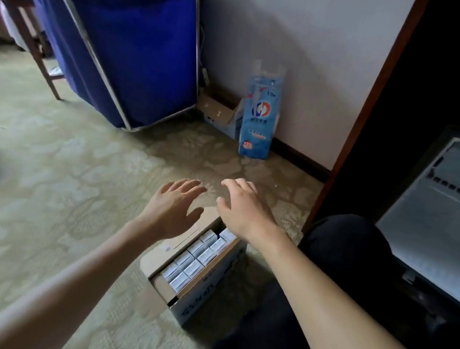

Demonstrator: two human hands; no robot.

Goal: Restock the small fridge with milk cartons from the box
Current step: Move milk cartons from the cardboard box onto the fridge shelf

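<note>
Above the far end of the open box (203, 304) on the carpet hover the left hand (172, 208) and right hand (243, 208), fingers spread wide and holding nothing, while milk cartons (195, 260) fill the box in rows and the small fridge (440, 227) stands to its right.

Fridge (432, 226) partly beyond the right edge.

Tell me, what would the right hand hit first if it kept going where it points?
Likely the carpet just beyond the box: the right hand points forward-left, fingers dipping. Held level, perhaps the blue cart; depth is unclear.
</note>
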